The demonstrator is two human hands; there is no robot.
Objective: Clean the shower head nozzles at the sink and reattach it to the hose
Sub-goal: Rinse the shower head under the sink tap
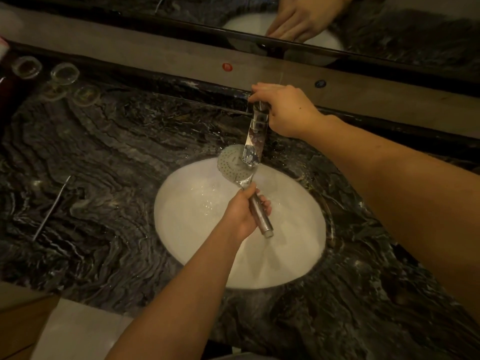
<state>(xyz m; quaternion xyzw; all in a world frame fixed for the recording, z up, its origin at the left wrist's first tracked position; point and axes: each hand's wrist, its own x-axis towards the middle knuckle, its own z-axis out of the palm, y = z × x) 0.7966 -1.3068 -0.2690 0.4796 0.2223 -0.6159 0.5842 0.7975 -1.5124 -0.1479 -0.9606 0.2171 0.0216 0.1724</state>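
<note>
A chrome shower head [232,166] with a round white nozzle face is held face up over the white oval sink [197,245]. Its face sits right under the spout of the chrome faucet [253,141]. My left hand [244,211] grips the shower head's metal handle, whose open end points toward me. My right hand [283,110] rests on top of the faucet at the back of the basin, fingers closed over its lever. Water droplets speckle the basin. No hose is in view.
Dark veined marble countertop [104,178] surrounds the sink. A thin metal pin or rod [52,207] lies on it at the left. Several upturned glasses [65,74] stand at the back left. A mirror [389,27] runs along the back wall.
</note>
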